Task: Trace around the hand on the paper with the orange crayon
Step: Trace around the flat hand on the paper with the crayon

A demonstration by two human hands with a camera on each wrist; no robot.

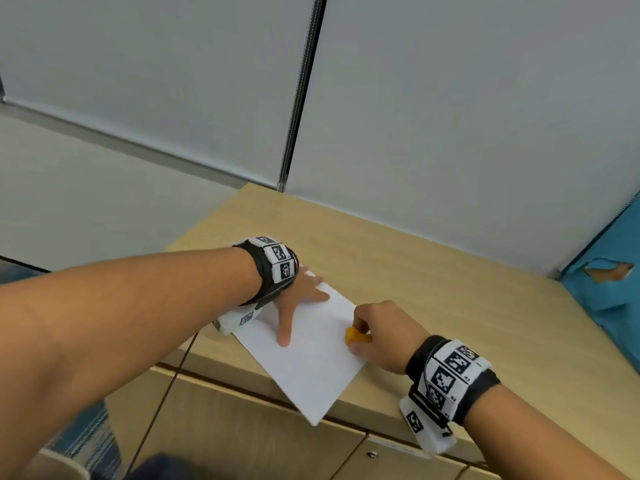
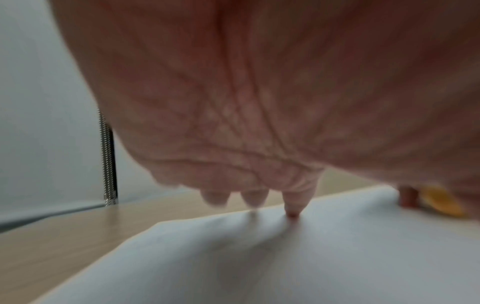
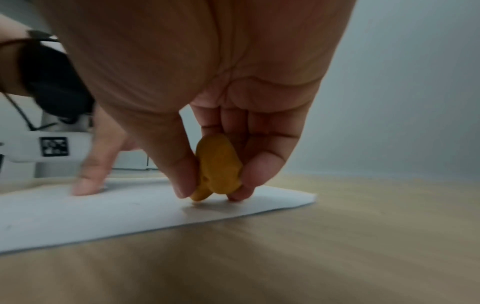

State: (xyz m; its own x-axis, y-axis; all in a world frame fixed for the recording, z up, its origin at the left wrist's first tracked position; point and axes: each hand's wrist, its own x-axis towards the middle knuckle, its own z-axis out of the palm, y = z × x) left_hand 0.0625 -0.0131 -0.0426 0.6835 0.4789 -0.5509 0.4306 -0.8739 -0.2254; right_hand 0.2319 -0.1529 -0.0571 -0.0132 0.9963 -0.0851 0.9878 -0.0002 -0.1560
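Note:
A white sheet of paper (image 1: 311,358) lies at an angle on the wooden desk, its near corner hanging over the front edge. My left hand (image 1: 298,299) lies flat on the sheet's far left part with fingers spread, thumb pointing toward me. My right hand (image 1: 374,334) pinches a chunky orange crayon (image 1: 356,336) between thumb and fingers at the sheet's right edge. In the right wrist view the orange crayon (image 3: 217,166) has its tip touching the paper (image 3: 103,211). The left wrist view shows my fingertips (image 2: 292,207) on the paper (image 2: 285,267) and the crayon (image 2: 441,202) far right.
The wooden desk (image 1: 450,289) stands against grey partition panels (image 1: 450,98). A blue object (image 1: 609,282) lies at its right edge. Cabinet doors (image 1: 242,438) sit below the front edge. A thin cable (image 1: 162,400) hangs down from the left wrist.

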